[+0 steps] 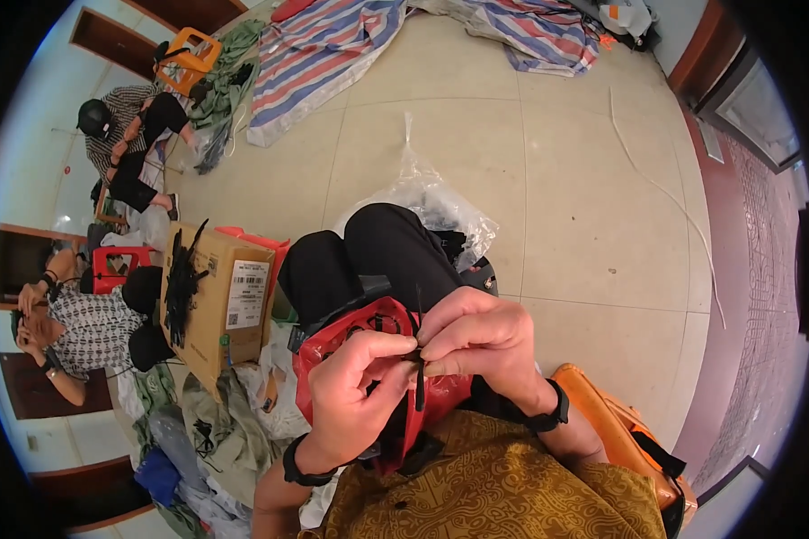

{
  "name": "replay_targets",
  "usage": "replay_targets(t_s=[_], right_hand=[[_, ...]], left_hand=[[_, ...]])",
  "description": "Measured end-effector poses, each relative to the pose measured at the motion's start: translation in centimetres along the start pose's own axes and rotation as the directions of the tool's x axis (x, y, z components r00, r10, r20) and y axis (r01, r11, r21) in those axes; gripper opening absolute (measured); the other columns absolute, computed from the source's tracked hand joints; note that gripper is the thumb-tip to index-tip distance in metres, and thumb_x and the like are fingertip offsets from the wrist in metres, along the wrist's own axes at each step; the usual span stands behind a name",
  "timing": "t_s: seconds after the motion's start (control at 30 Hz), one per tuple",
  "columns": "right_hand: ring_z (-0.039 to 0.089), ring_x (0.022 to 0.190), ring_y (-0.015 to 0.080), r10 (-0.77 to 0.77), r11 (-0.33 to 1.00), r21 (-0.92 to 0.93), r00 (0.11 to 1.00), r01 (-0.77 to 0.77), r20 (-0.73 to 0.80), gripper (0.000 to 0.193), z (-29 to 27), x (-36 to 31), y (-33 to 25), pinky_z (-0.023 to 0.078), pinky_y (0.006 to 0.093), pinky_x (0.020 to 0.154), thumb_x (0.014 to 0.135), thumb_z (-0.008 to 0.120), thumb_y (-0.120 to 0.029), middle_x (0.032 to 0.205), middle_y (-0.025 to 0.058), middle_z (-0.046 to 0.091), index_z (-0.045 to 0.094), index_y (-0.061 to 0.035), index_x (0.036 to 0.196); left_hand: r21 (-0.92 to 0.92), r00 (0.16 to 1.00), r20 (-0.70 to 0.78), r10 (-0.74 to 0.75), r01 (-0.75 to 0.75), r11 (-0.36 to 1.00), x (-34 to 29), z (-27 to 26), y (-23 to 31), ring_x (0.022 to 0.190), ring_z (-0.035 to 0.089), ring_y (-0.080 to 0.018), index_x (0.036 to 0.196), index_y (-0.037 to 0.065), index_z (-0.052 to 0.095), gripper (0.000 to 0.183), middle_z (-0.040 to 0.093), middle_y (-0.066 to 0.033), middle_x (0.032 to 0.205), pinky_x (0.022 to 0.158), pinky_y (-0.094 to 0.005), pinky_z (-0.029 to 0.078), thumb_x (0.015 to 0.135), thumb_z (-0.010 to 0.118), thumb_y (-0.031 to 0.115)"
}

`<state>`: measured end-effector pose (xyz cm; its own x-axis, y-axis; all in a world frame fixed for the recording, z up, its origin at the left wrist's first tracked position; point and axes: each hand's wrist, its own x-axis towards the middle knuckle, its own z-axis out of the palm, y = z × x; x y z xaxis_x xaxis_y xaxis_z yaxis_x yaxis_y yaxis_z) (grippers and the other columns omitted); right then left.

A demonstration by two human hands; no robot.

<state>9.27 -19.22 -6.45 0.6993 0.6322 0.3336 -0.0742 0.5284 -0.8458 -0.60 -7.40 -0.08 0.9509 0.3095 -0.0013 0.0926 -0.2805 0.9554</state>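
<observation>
Both hands meet above my lap, their fingertips touching or nearly so. My left hand (358, 382) pinches a thin black strip (420, 395) between thumb and forefinger. From the other side, my right hand (484, 340) grips the same strip with thumb and fingers. The strip stands roughly upright, its ends showing above and below the fingertips; its exact kind is too small to make out. Beneath the hands, a shiny red bag-like item (319, 349) with black parts rests on my lap, partly hidden by the left hand.
Left of my knees stands a cardboard box (229, 325) with a bunch of black strips (183, 287) on top. A clear plastic bag (413, 190) lies beyond my knees. Two other people sit at left. Striped sheeting (328, 58) covers the far floor; an orange seat (616, 427) is at right.
</observation>
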Motion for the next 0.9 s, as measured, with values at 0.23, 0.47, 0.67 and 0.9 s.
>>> replay_targets(t_s=[0.23,0.47,0.67,0.9], right_hand=[[0.057,0.073,0.0156,0.080,0.994,0.075,0.996,-0.081,0.027,0.016,0.0,0.0,-0.1,0.046,0.0246,0.062,0.059,0.073,0.001,0.079,0.0077,0.058,0.065,-0.0001,0.073],[0.056,0.078,0.0137,0.183,0.977,0.077,0.964,-0.201,0.195,0.016,-1.1,0.2,0.7,0.047,0.0237,0.066,0.063,0.069,0.005,0.083,0.0061,0.056,0.064,-0.0007,0.077],[0.054,0.077,0.0134,0.288,0.949,0.065,0.933,-0.308,0.218,0.018,-1.2,-0.2,0.7,0.044,0.0223,0.065,0.061,0.071,0.004,0.082,0.0043,0.056,0.064,-0.0023,0.077],[0.050,0.061,0.0082,0.139,0.988,-0.089,0.981,-0.127,0.135,0.017,-0.4,-0.5,0.5,0.036,0.0201,0.050,0.056,0.074,0.003,0.079,0.0067,0.058,0.065,-0.0016,0.070]], left_hand=[[-0.053,0.995,0.071,-0.076,0.080,0.995,0.1,-0.5,0.0,0.075,0.059,-0.0121,0.095,-0.005,0.051,0.018,0.055,-0.0082,0.085,0.065,-0.0227,0.050,0.077,0.053,-0.010],[-0.004,0.993,0.000,-0.116,0.116,0.993,-0.3,0.3,-0.9,0.077,0.060,-0.0113,0.093,-0.001,0.051,0.022,0.059,-0.0077,0.084,0.062,-0.0227,0.050,0.073,0.057,-0.008],[0.286,0.998,0.041,0.043,-0.053,0.957,-1.0,0.7,-0.8,0.080,0.061,-0.0146,0.096,-0.001,0.052,0.031,0.059,-0.0107,0.088,0.069,-0.0245,0.050,0.068,0.056,-0.016],[0.270,0.991,0.105,0.086,-0.111,0.957,-1.5,0.0,-0.2,0.073,0.062,-0.0211,0.103,-0.002,0.051,0.036,0.059,-0.0147,0.091,0.064,-0.0275,0.051,0.068,0.059,-0.006]])
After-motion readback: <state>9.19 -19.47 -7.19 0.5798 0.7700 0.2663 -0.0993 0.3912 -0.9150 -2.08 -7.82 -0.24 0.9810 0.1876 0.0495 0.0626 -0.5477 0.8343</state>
